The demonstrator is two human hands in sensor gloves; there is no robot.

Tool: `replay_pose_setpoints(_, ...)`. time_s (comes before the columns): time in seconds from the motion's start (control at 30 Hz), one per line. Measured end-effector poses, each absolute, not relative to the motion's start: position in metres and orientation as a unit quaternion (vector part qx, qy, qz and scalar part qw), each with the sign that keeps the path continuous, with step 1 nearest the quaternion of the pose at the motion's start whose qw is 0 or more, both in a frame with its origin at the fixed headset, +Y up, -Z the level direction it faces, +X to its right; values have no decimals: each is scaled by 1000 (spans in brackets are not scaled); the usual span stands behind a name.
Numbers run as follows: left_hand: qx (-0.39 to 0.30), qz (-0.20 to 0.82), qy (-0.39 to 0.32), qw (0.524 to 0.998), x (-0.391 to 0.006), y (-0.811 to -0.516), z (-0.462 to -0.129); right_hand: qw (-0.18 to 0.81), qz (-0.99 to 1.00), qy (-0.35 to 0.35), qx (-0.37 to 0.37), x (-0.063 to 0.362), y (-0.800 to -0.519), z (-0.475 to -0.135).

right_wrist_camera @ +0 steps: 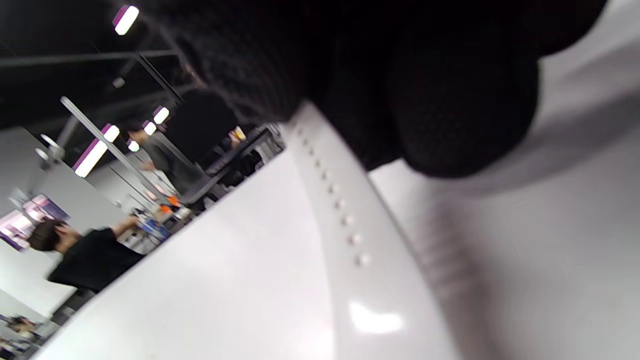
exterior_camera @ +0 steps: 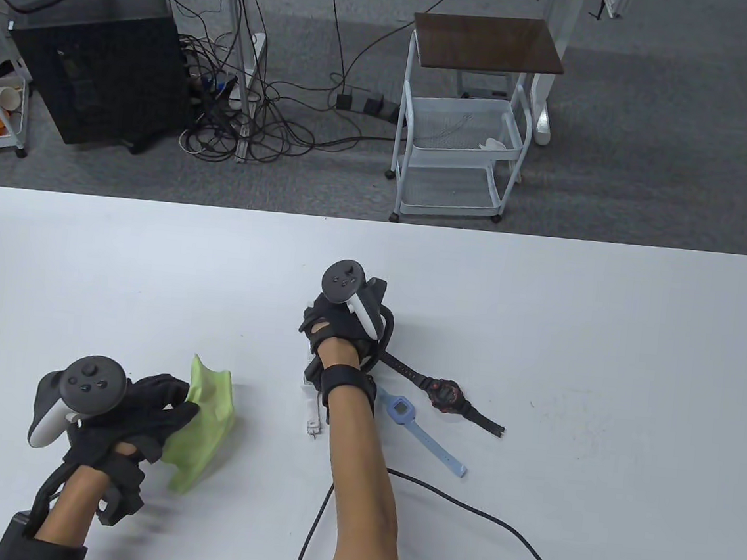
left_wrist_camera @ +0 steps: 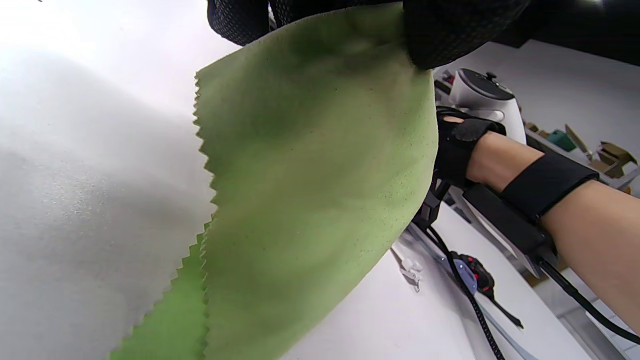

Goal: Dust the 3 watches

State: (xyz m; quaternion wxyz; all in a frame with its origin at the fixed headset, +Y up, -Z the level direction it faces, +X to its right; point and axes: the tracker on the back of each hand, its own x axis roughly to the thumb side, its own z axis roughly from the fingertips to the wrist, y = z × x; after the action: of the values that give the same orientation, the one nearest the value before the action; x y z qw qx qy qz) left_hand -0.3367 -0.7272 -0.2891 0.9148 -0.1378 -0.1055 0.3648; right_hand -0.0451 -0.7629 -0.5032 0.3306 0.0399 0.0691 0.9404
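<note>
Cloth (left_wrist_camera: 310, 165) in left-hand (exterior_camera: 136, 415) pinch: matt green microfibre, pinked edge. White strap (right_wrist_camera: 345, 220) under right fingers (right_wrist_camera: 450, 100): smooth, glossy (plastic-looking). Gloves: black knit.

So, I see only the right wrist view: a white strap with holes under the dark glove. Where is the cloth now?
Observer: The left hand pinches the green cloth, which hangs from its fingers, left of the right hand.
Operator: And the two other watches?
Observer: The black watch and the blue watch lie flat on the table, right of the right forearm. No hand touches them.
Operator: How much of the white watch is free?
Observer: In the table view only the buckle end of the white watch shows, beside the right wrist. The hand hides the rest, so I cannot tell the grip.
</note>
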Motion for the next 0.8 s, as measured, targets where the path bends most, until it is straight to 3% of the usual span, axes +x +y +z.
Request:
replay_pose_setpoints(0.43, -117, 384, -119, 908, -336, -725, -286, 383, 909, -19, 160, -39, -712, -465)
replay_pose_setpoints(0.8, -99, 406, -138, 898, -332, -725, -285, 445, 861, -61, 239, -29, -677, -406)
